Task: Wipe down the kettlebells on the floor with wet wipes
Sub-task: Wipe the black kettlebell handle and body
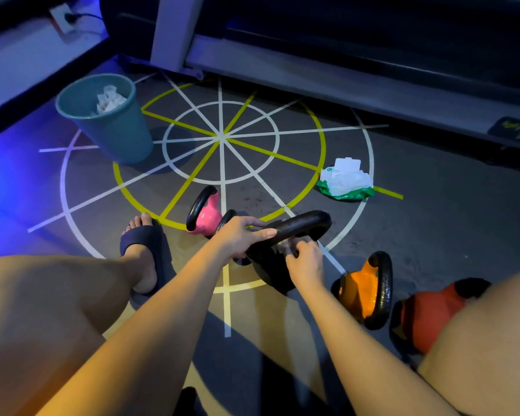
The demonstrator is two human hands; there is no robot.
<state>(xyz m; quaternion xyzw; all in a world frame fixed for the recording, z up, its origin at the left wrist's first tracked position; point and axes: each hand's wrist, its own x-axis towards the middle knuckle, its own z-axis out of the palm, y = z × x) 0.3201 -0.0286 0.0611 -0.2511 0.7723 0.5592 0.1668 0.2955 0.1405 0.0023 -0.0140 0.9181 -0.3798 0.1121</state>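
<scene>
Two hands on the black kettlebell [267, 268]: left hand [240, 235] grips its handle, right hand [305, 262] clutches a wipe [283, 245] beneath, mid-wipe. Next, probably the orange kettlebell [359, 292] just right of it.

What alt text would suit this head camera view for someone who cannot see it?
The left hand grips the handle of a black kettlebell while the right hand presses a wet wipe beneath it. Nearby are a pink kettlebell, an orange kettlebell, a red kettlebell, a wipe pack and a bin holding crumpled wipes.
</scene>
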